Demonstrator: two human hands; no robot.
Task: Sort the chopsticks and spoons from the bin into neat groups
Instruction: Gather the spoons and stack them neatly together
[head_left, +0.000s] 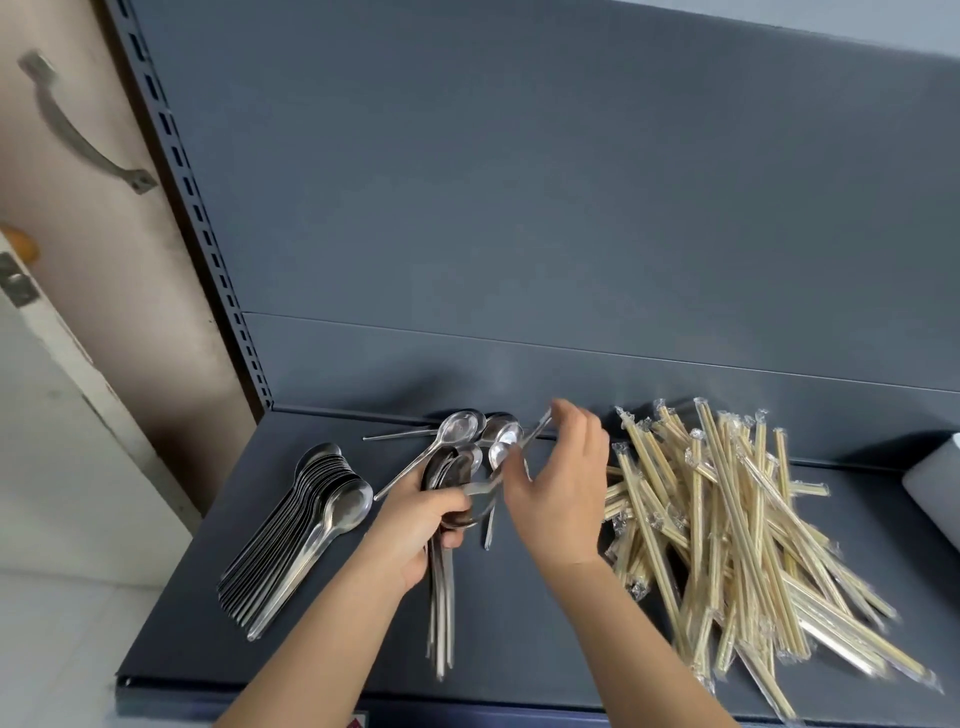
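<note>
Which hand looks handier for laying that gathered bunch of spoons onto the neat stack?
Left, probably. The left hand grips the spoon bundle, and the neat spoon stack lies just to its left. The right hand is across by the chopsticks, pinching a single spoon by its handle.

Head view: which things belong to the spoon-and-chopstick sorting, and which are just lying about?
Part of the job:
lined-up spoons
spoon bundle, held by the left hand
single spoon, pinched by the right hand
unsorted spoons at the back
wrapped chopsticks in a loose pile

Just lying about:
white object at far right
door handle
</note>
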